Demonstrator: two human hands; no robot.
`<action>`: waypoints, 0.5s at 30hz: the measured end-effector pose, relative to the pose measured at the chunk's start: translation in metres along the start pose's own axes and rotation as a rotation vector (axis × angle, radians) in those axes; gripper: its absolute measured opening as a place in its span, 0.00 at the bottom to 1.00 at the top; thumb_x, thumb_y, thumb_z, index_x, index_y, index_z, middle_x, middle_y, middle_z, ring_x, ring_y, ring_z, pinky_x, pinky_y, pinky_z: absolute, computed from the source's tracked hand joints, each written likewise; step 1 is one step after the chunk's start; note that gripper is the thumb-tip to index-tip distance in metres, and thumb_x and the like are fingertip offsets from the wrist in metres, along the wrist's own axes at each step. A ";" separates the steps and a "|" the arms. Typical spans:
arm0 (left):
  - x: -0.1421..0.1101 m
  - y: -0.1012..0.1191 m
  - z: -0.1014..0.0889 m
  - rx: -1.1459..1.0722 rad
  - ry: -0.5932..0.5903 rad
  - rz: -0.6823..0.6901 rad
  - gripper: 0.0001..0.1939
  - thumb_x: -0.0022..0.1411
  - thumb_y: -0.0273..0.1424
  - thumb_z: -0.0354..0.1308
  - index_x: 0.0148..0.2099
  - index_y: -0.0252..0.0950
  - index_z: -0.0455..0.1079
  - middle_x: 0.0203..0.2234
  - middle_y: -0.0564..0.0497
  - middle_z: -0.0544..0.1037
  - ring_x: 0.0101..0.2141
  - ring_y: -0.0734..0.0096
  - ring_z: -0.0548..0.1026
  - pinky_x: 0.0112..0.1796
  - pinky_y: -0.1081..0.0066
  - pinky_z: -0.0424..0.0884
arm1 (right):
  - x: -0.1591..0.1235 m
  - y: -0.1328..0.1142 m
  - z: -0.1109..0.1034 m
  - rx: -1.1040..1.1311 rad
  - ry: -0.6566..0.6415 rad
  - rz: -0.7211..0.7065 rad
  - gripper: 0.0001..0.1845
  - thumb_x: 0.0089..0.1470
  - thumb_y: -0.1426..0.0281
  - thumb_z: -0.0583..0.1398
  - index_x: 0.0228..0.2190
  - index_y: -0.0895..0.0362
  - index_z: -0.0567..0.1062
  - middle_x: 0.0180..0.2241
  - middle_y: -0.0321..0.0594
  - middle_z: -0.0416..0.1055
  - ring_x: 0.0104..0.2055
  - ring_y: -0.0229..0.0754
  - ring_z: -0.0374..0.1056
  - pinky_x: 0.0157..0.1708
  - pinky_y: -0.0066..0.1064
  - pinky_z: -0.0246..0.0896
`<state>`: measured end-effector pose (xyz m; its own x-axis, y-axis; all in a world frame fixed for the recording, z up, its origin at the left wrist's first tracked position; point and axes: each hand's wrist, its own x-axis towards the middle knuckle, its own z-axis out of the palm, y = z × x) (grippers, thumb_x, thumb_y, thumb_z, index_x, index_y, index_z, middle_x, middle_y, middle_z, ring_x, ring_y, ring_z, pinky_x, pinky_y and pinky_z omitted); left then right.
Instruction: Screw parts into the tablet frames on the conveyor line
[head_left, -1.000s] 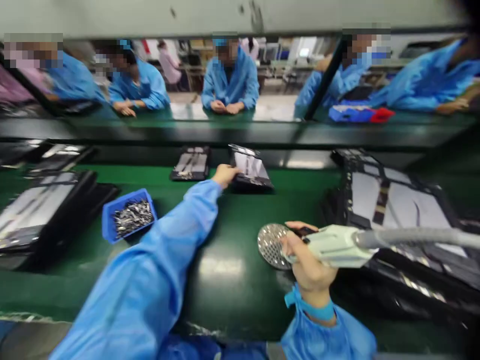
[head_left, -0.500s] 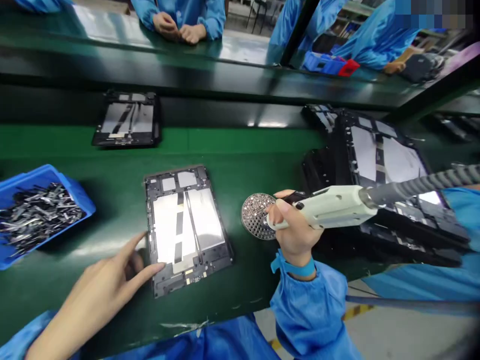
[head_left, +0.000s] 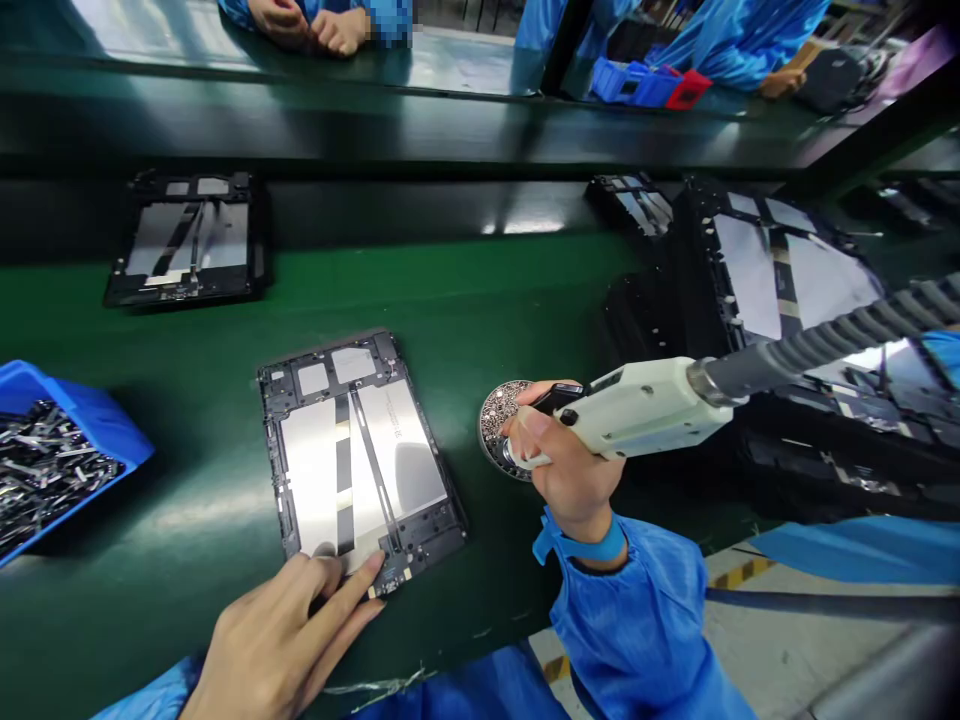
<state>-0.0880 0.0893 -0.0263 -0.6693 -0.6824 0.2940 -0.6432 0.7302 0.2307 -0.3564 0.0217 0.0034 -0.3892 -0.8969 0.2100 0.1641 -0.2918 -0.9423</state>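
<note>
My right hand [head_left: 574, 465] is wrapped round a pale electric screwdriver [head_left: 645, 410] with a ribbed grey cable sleeve. The tool's front end is over a round perforated metal dish [head_left: 496, 425] of small screws; my fingers cover part of the dish. My left hand [head_left: 292, 620] lies across the lower edge of an opened tablet [head_left: 401, 430], its fingers stretched out and touching the lower part. The tablet lies on the green bench, showing silvery panels, a dark flex strip and a black frame.
A blue bin [head_left: 112, 420] of small metal parts stands at the left. Another opened tablet [head_left: 187, 240] lies at the back left. Stacked tablets [head_left: 795, 270] fill the right side. Across the bench, a co-worker's hands [head_left: 311, 25] rest near blue and red boxes [head_left: 637, 83].
My left hand has moved from the tablet's left side to its bottom edge. My right hand and the screwdriver have shifted slightly left, covering more of the screw dish. The view has shifted too.
</note>
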 end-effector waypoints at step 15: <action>-0.002 0.001 0.001 -0.013 0.064 0.018 0.14 0.69 0.28 0.54 0.54 0.32 0.70 0.29 0.51 0.68 0.28 0.76 0.67 0.30 0.75 0.59 | 0.001 0.002 0.002 -0.021 -0.012 -0.033 0.02 0.49 0.72 0.64 0.29 0.57 0.76 0.16 0.28 0.61 0.16 0.34 0.60 0.17 0.29 0.61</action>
<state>-0.0877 0.0912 -0.0275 -0.6549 -0.6662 0.3568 -0.6262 0.7427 0.2372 -0.3548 0.0195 0.0021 -0.3830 -0.8910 0.2440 0.1325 -0.3144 -0.9400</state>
